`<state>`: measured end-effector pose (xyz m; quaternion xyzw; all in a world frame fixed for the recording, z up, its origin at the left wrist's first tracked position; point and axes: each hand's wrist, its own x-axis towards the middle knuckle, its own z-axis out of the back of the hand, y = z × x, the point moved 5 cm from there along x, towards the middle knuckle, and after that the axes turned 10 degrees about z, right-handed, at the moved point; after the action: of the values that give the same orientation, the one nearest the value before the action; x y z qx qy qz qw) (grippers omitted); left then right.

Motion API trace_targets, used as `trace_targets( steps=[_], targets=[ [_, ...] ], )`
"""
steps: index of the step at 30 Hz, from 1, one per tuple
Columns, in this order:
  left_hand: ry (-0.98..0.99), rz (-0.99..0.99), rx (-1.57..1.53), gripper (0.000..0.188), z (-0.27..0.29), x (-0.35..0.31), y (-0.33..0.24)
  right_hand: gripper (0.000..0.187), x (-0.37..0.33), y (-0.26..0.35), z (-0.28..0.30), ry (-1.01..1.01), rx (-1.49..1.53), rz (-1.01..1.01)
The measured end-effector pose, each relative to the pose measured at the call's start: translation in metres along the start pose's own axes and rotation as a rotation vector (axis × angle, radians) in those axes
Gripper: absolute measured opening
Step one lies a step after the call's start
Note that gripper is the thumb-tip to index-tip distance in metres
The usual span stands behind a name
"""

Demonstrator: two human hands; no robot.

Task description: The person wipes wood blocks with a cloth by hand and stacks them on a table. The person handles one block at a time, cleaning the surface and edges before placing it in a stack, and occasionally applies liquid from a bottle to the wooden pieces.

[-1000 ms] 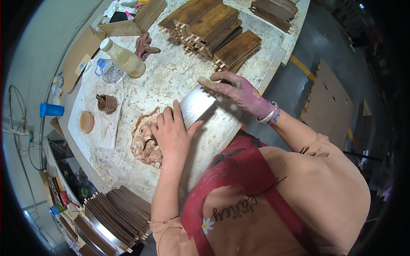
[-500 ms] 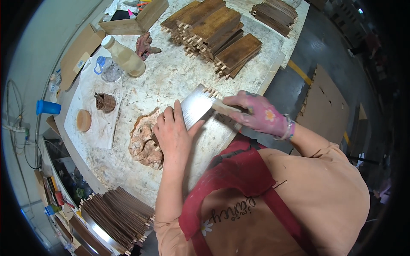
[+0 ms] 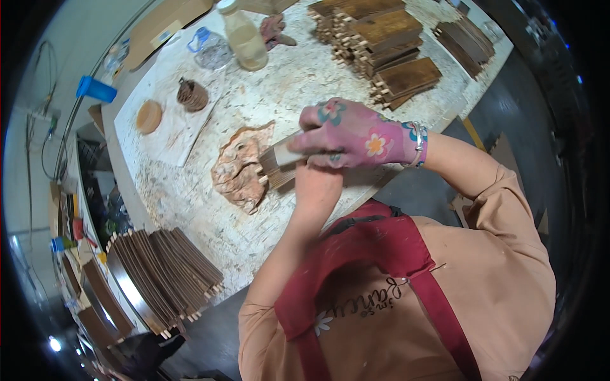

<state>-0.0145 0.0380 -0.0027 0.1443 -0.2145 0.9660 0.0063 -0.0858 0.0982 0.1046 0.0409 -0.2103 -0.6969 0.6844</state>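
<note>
My right hand [image 3: 352, 134], in a pink flowered glove, is closed on a pale block [image 3: 289, 152] that rests on a brown wooden board [image 3: 279, 178]. Light dowel pegs stick out of the board's left end. My bare left hand [image 3: 319, 181] is at the board's near side, below the right one, which covers its fingers; their pose is hidden. Beside the pegged end lies a crumpled, stained tan cloth [image 3: 238, 170].
Stacks of brown pegged boards [image 3: 387, 32] fill the table's far right. At the far left stand a cloudy bottle [image 3: 246, 41], a clear blue-capped jug [image 3: 211, 52], a brown-stained container [image 3: 192, 95] and a round tan disc [image 3: 149, 117]. More pegged boards [image 3: 165, 270] stand in a row near left.
My right hand has moved left along the board with the block and now covers the left fingers, which lay spread before. The whole view has shifted, table things appearing higher and further right.
</note>
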Motion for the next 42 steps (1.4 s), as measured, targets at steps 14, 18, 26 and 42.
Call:
trace_targets(
  steps=[14, 18, 26, 42],
  targets=[
    [-0.118, -0.032, 0.156, 0.045, 0.008, 0.002, -0.017, 0.032, 0.071, -0.031, -0.038, 0.144, -0.137, 0.205],
    [-0.091, 0.045, 0.007, 0.044, 0.024, 0.002, -0.016, 0.030, 0.054, -0.061, -0.024, -0.160, 0.233, -0.135],
    [-0.235, 0.017, -0.048, 0.023, 0.109, -0.027, 0.043, 0.041, -0.028, -0.055, -0.004, -0.406, 0.417, -0.370],
    [-0.389, 0.275, -0.145, 0.021, 0.133, -0.041, 0.076, 0.048, -0.043, -0.040, -0.017, -0.619, 0.794, -0.542]
  ],
)
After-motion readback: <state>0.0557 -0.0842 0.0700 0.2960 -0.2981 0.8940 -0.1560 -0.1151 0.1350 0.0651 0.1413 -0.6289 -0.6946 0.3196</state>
